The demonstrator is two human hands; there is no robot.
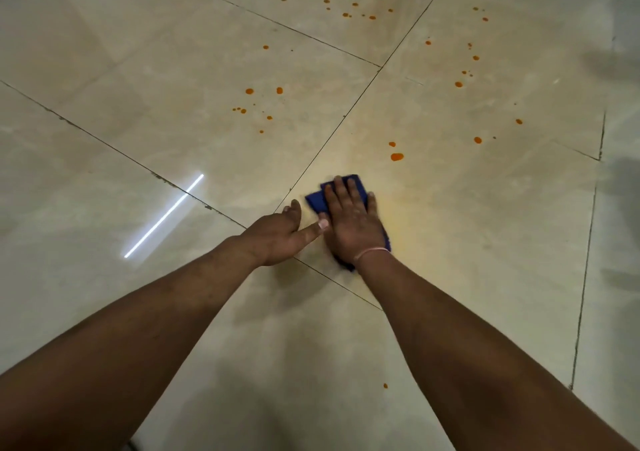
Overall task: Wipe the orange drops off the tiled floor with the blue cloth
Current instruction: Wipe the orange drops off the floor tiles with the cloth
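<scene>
A folded blue cloth [317,199] lies on the beige tiled floor [173,121] at mid-frame. My right hand [351,220] presses flat on top of it, fingers spread, and covers most of it. My left hand [282,234] rests on the floor just left of the cloth, its thumb touching the right hand. Orange drops [397,156] lie just beyond the cloth, with several more scattered farther off: a group at the centre [249,91], a group at the right [458,84] and a group at the far top [346,14]. A faint yellowish smear surrounds the cloth.
One small orange drop [385,386] sits near me between my forearms. Dark grout lines cross the floor diagonally. A bright strip of reflected light [164,217] shines on the tile to the left.
</scene>
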